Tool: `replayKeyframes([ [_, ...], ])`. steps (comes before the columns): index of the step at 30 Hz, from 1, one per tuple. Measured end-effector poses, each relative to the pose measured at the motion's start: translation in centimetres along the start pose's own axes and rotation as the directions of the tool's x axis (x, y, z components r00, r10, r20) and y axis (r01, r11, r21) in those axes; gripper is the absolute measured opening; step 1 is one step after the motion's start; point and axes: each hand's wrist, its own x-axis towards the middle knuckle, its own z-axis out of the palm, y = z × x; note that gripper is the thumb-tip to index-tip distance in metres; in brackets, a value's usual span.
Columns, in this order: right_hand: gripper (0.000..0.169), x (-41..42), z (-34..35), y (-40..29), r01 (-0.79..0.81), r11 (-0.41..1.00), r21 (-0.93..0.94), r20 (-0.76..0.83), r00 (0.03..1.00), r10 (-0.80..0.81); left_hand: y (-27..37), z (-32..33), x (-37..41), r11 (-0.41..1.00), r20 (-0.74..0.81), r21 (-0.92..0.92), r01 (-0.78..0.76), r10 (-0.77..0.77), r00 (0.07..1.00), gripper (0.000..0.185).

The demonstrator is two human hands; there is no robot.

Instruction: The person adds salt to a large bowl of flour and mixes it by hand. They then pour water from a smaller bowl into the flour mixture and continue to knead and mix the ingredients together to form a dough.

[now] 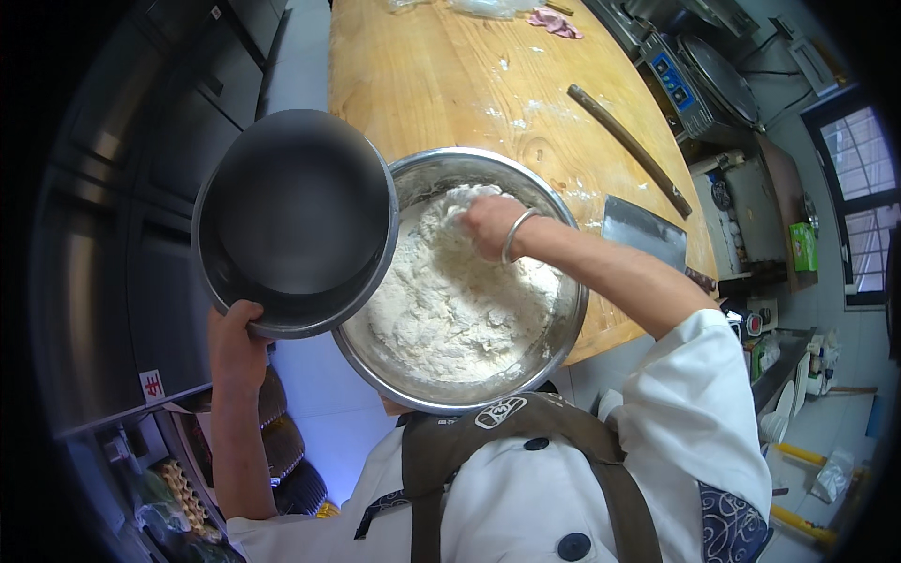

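Note:
My left hand (239,345) grips the lower rim of a dark metal basin (303,204), its thumb hooked over the edge. The basin is tilted, and its dark inside faces me. It overlaps the left side of a wide stainless steel mixing bowl (436,395). Crumbly white flour mixture (464,317) covers the bowl's bottom, part loose and part clumped. My right hand (493,225), with a silver bangle at the wrist, is down in the bowl near its far side. Its fingers are curled into a flour clump that hides the fingertips.
The wooden table (422,84) bears flour smears, a wooden rolling stick (630,149) and a wide metal scraper (644,232). A pink cloth (556,22) and clear plastic lie at its far end. Steel cabinets (141,197) line the left; a round electric griddle (718,81) stands right.

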Motion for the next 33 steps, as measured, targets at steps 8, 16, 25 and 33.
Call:
replayKeyframes([
  [8, 0.057, -7.6, -0.1, -0.3, -0.644, 0.530, 0.552, 0.342, 0.754, 0.561, -0.3, 1.4, -0.6, 0.999, -0.024, -0.042, 0.006, -0.007, 1.000, 0.040],
  [16, 0.076, -5.1, 7.1, -1.1, -0.561, -0.265, 0.784, 0.617, 0.663, 0.423, -0.7, 1.9, -0.1, 0.998, 0.048, -0.061, 0.014, -0.012, 0.999, 0.041],
  [25, 0.054, -1.1, 3.8, -2.1, -0.363, -0.134, 0.922, 0.386, 0.889, 0.248, -0.5, 0.7, -0.1, 0.998, 0.093, -0.032, 0.062, -0.059, 0.994, 0.039],
  [33, 0.063, -4.6, 1.9, -1.9, 0.053, 0.980, 0.190, 0.186, 0.979, -0.089, -1.0, 0.5, -2.0, 0.999, 0.036, -0.052, 0.015, -0.013, 0.999, 0.037],
])
